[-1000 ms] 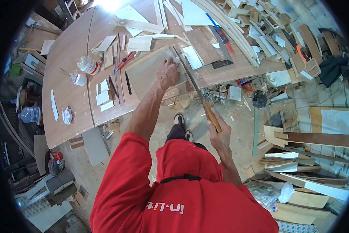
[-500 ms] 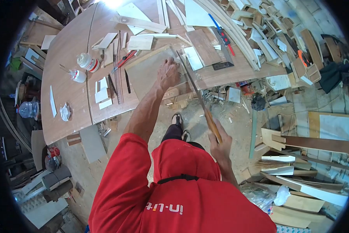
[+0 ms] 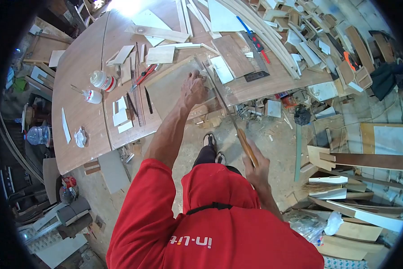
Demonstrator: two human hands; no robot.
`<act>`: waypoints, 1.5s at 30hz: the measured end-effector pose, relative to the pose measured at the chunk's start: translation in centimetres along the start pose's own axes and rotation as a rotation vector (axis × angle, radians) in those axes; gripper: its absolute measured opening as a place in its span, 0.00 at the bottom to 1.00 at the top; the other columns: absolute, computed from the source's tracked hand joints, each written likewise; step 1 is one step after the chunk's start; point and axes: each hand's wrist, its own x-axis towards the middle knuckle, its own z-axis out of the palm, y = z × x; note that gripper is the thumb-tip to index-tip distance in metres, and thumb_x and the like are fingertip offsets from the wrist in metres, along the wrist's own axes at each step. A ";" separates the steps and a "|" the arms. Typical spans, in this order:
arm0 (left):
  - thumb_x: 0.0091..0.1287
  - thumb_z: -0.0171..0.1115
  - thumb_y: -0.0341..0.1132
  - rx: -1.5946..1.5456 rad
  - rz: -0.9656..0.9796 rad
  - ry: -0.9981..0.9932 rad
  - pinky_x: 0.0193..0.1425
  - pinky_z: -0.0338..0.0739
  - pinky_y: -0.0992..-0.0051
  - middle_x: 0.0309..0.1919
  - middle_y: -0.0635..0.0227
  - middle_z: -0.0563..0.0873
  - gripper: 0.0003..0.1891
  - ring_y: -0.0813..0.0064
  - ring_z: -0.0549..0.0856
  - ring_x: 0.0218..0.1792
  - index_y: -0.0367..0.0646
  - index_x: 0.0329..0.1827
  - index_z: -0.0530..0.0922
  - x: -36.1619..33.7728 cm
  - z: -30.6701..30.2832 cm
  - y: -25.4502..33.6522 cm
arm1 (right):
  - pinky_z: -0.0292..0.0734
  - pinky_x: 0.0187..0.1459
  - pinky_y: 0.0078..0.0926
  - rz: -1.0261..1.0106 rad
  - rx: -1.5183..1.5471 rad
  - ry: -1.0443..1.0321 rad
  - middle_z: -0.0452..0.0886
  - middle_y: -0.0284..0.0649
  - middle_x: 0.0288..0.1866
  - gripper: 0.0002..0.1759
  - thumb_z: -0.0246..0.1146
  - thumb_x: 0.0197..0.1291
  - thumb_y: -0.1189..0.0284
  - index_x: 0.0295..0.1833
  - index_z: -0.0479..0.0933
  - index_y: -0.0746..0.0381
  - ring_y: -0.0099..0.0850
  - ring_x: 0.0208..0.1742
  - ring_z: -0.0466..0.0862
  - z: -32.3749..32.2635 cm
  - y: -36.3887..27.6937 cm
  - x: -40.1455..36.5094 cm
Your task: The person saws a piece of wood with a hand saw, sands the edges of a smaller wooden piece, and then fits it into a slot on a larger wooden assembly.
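My right hand (image 3: 257, 166) is closed round the wooden handle of a long handsaw (image 3: 230, 115). The blade reaches up and left over the table's front edge, alongside a flat panel (image 3: 167, 89). On the panel near its right side lies my left hand (image 3: 195, 88), its fingers bent and close together; whether they grip anything is hidden. A black knife (image 3: 148, 99) lies on the panel's left part. Beyond it, a red cutter (image 3: 144, 75) rests near the panel's upper left corner. To the right of the blade sit a white piece (image 3: 221, 69) and a brown board (image 3: 232, 54).
On the left of the table (image 3: 78, 130) stand a glue jar (image 3: 103, 81) and a small white pot with a brush (image 3: 93, 96). A blue and red tool (image 3: 254, 39) lies at the right, beside long wooden strips (image 3: 273, 49). Offcuts are piled around the floor.
The view has shifted a little, so the table's left side appears slightly lower. My right hand and the saw appear slightly lower too. My left hand stays on the panel.
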 end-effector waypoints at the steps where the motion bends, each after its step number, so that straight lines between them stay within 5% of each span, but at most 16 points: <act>1: 0.53 0.68 0.36 0.003 -0.001 0.000 0.63 0.72 0.60 0.60 0.52 0.73 0.27 0.50 0.73 0.59 0.42 0.58 0.80 0.1 -0.3 0.1 | 0.75 0.29 0.23 -0.001 0.003 -0.001 0.82 0.47 0.32 0.27 0.58 0.58 0.78 0.66 0.71 0.64 0.22 0.25 0.78 0.0 0.3 0.1; 7: 0.52 0.68 0.35 0.023 0.016 -0.054 0.62 0.72 0.59 0.58 0.51 0.74 0.26 0.49 0.74 0.58 0.41 0.57 0.80 -0.1 -0.1 0.0 | 0.77 0.30 0.24 0.105 0.026 -0.023 0.84 0.49 0.37 0.28 0.60 0.57 0.79 0.66 0.71 0.63 0.26 0.25 0.81 0.9 0.6 0.7; 12: 0.53 0.67 0.34 0.060 0.040 -0.030 0.62 0.72 0.60 0.57 0.52 0.75 0.27 0.49 0.75 0.57 0.40 0.60 0.78 0.1 -0.1 0.1 | 0.81 0.35 0.31 0.044 0.040 -0.021 0.84 0.51 0.48 0.28 0.61 0.55 0.78 0.64 0.73 0.63 0.42 0.34 0.87 1.0 -0.3 0.7; 19: 0.53 0.67 0.34 0.039 0.074 -0.016 0.61 0.71 0.60 0.57 0.52 0.75 0.26 0.52 0.75 0.57 0.40 0.58 0.78 0.2 0.4 -0.7 | 0.83 0.41 0.36 -0.002 -0.010 0.011 0.83 0.49 0.51 0.29 0.62 0.52 0.79 0.64 0.72 0.63 0.46 0.41 0.87 -0.3 -1.2 0.0; 22: 0.53 0.68 0.36 0.063 0.093 -0.033 0.64 0.69 0.60 0.58 0.51 0.74 0.28 0.52 0.74 0.58 0.39 0.59 0.77 0.4 0.0 -0.5 | 0.83 0.39 0.29 -0.051 -0.033 0.030 0.85 0.48 0.49 0.28 0.62 0.55 0.79 0.64 0.72 0.65 0.37 0.37 0.88 -0.4 -1.1 0.0; 24: 0.53 0.68 0.37 0.061 0.060 -0.060 0.66 0.65 0.60 0.60 0.50 0.73 0.33 0.51 0.73 0.60 0.37 0.64 0.72 0.3 -0.2 -0.3 | 0.80 0.37 0.20 0.226 0.239 0.017 0.86 0.45 0.46 0.26 0.61 0.58 0.78 0.64 0.72 0.68 0.24 0.34 0.86 -0.8 -1.2 -0.4; 27: 0.53 0.69 0.38 0.043 0.008 -0.045 0.68 0.63 0.60 0.61 0.47 0.71 0.39 0.50 0.71 0.61 0.34 0.68 0.65 0.6 0.2 -0.5 | 0.76 0.34 0.15 0.057 0.238 0.161 0.86 0.43 0.43 0.24 0.60 0.61 0.77 0.64 0.72 0.70 0.16 0.33 0.81 -0.9 -1.4 -0.5; 31: 0.53 0.69 0.40 0.051 -0.006 -0.055 0.70 0.61 0.60 0.61 0.44 0.71 0.40 0.48 0.69 0.63 0.32 0.68 0.63 0.9 0.5 -0.5 | 0.77 0.33 0.16 0.038 0.250 0.195 0.86 0.44 0.42 0.24 0.59 0.61 0.78 0.64 0.72 0.71 0.18 0.32 0.82 -1.8 -1.3 -0.2; 34: 0.48 0.71 0.35 0.031 -0.105 -0.025 0.63 0.69 0.58 0.56 0.44 0.70 0.38 0.47 0.71 0.56 0.35 0.64 0.66 1.3 -0.2 0.0 | 0.77 0.34 0.16 0.138 0.190 0.182 0.86 0.44 0.43 0.25 0.59 0.60 0.79 0.64 0.71 0.71 0.19 0.33 0.82 -2.6 -0.9 -0.6; 40: 0.52 0.68 0.29 -0.243 -0.159 0.058 0.60 0.70 0.60 0.46 0.52 0.76 0.22 0.49 0.74 0.51 0.36 0.52 0.76 2.3 -2.2 -0.2 | 0.74 0.36 0.16 0.044 0.141 0.282 0.84 0.46 0.47 0.25 0.59 0.60 0.80 0.64 0.72 0.70 0.18 0.34 0.78 -2.7 -0.1 -0.4; 42: 0.54 0.66 0.28 -0.098 0.097 0.279 0.57 0.71 0.60 0.45 0.52 0.78 0.17 0.49 0.76 0.51 0.36 0.48 0.79 1.5 -2.7 -0.3 | 0.74 0.36 0.16 0.101 0.166 0.269 0.84 0.46 0.48 0.25 0.59 0.60 0.80 0.64 0.72 0.70 0.18 0.35 0.79 -2.9 -0.3 -0.5; 45: 0.54 0.65 0.27 -0.105 0.083 0.244 0.53 0.73 0.58 0.45 0.48 0.80 0.16 0.48 0.78 0.49 0.35 0.48 0.79 1.6 -2.5 -1.4 | 0.74 0.36 0.16 0.140 0.200 0.244 0.84 0.46 0.48 0.25 0.59 0.60 0.80 0.64 0.72 0.70 0.18 0.35 0.79 -2.6 -0.3 -0.4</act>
